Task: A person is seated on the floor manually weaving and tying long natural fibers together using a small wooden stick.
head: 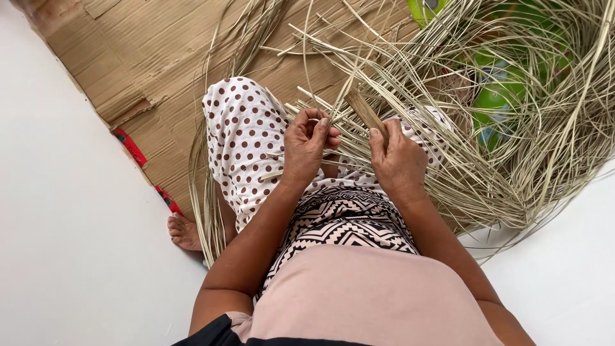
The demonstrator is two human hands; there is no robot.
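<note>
I see dry, matt, fibrous pale straw strips (487, 128) w/ a smoother brown wood-like stick (364, 109). Cardboard sheet (128, 57) is rough, corrugated, torn. Polka-dot trousers (243, 134) are soft matt cloth. Green toy (496, 96) looks like glossy plastic. White floor (57, 224) is smooth.

Seated on the floor (57, 243), near centre, knees pointing far. Left hand (307, 144) and right hand (397, 157) side by side above the lap, just apart. Flat stick (365, 112) in the right hand, slanting far-left. Thin strip (272, 173) under the left hand, across the left knee. Heap of strips (512, 147) to the right and far right, spilling over the right knee. Cardboard sheet (147, 57) on the floor, far left. Bare foot (184, 232) near left, at the cardboard's edge.
</note>
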